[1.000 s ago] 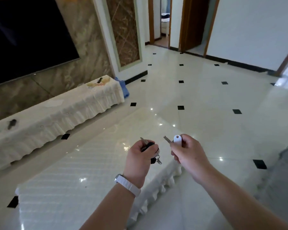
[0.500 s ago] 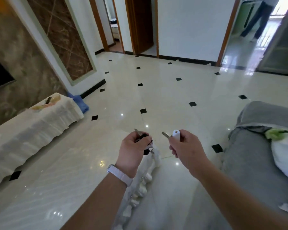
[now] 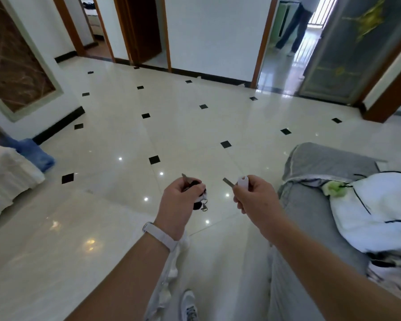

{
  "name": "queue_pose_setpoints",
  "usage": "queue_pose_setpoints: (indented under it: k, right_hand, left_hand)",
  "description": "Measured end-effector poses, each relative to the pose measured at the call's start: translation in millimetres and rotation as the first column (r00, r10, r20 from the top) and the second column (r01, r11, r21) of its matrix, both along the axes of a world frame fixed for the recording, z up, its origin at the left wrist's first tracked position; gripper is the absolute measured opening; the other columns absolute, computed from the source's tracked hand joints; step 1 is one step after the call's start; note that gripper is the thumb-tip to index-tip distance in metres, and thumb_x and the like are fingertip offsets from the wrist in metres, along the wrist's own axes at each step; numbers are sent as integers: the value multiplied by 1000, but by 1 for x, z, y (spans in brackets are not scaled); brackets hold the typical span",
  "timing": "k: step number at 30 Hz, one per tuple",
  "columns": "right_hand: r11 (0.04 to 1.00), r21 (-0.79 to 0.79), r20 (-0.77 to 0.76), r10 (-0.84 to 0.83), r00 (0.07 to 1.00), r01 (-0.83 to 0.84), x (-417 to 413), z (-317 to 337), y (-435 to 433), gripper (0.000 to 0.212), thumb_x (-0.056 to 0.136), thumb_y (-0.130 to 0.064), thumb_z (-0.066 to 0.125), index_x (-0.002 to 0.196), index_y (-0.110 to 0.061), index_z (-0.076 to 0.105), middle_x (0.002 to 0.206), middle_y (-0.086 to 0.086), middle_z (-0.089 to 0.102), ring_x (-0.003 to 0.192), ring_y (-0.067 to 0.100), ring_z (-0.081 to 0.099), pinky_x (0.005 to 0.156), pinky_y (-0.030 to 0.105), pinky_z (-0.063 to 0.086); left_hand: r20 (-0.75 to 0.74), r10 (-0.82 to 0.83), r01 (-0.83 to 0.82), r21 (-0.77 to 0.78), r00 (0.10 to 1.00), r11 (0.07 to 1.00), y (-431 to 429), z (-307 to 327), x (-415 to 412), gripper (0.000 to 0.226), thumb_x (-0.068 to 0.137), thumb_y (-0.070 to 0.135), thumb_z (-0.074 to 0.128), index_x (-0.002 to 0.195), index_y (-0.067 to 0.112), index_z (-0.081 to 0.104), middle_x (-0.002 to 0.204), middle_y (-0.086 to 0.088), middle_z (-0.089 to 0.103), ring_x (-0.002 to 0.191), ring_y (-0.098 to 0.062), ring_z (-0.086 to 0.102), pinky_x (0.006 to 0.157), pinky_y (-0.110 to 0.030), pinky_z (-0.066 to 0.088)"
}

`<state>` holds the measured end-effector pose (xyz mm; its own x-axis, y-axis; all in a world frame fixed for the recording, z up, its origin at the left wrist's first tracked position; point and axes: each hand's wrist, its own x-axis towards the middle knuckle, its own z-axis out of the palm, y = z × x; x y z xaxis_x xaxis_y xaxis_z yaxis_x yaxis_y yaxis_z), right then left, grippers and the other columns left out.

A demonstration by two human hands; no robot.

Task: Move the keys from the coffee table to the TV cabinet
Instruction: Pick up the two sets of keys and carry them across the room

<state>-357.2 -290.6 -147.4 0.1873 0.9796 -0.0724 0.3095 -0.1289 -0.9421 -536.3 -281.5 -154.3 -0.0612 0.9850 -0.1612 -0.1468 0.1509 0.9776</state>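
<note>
- The left hand (image 3: 178,202) is gripping a dark key bunch (image 3: 198,198).
- The right hand (image 3: 252,198) is pinching a white-tagged key (image 3: 237,183).
- No writing is readable on either.

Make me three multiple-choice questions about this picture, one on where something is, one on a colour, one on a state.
1. Where is the grey sofa?
A. on the person's right
B. on the person's left
C. behind the far doorway

2. What colour is the head of the single key?
A. red
B. white
C. green

3. What is the left hand doing?
A. resting flat on the coffee table
B. hanging open
C. shut around a bunch of keys

Answers: 1 A, it fills the right side. 2 B, a white head shows above the right hand. 3 C, keys dangle from the fist.
</note>
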Motion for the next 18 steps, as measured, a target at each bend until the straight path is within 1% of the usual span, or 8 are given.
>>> queue_pose_setpoints:
  k: [3,5,7,10,12,14,16,18]
  right_hand:
    - [1000,16,32,-28,999,27,-8,11,45,27,81,-37,51,68,-15,59,53,-5,64,45,6,55,47,27,45]
    - [998,33,41,-54,998,53,-11,17,69,28,79,-38,51,69,-13,60,53,-4,64,45,6,55,46,26,45]
    - [997,42,77,-70,995,67,-13,22,89,29,80,-35,52,72,-8,59,57,4,65,46,7,54,45,26,45]
    - [998,22,138,-55,989,52,-11,28,121,27,83,-28,52,76,-3,58,62,14,62,49,10,53,49,31,45]
    - [999,10,123,-47,991,46,-11,32,143,27,86,-28,52,77,-3,58,60,6,61,49,9,52,51,32,45]
    - [999,17,106,-37,994,35,-12,33,165,28,87,-29,52,77,-4,59,57,-3,62,48,7,53,49,28,46]
    - [999,30,92,-18,996,15,-15,30,185,28,86,-30,53,76,-5,59,56,-4,61,48,6,53,47,25,46]
    - [1000,31,86,-5,996,3,-17,23,206,28,85,-32,52,74,-8,59,56,-3,62,48,7,54,48,27,46]
  left_hand:
    - [35,-44,44,18,998,999,51,8,-6,19,68,22,69,82,9,68,73,-9,68,66,-19,62,55,-28,49]
    - [12,-72,71,35,997,997,84,13,-9,21,67,24,69,83,9,68,77,-10,68,69,-20,63,58,-30,49]
    - [-9,-83,83,51,997,995,111,18,-11,17,70,22,71,84,11,68,78,-8,69,70,-18,64,59,-29,50]
    - [10,-95,94,95,995,991,143,24,-16,13,72,18,71,83,13,68,69,4,70,66,-12,65,55,-22,51]
    - [-4,-97,97,117,995,988,160,26,-22,10,74,16,71,82,13,66,63,9,69,62,-9,65,54,-19,51]
    - [-50,-73,79,130,996,988,177,24,-27,5,78,11,69,81,12,66,60,10,68,59,-7,64,53,-17,49]
    - [-71,-40,49,127,997,991,195,21,-29,5,78,10,69,80,12,65,61,8,68,59,-10,64,53,-20,50]
    - [-74,-28,36,111,997,993,213,18,-29,7,73,16,70,78,14,65,64,4,68,62,-15,64,56,-27,52]
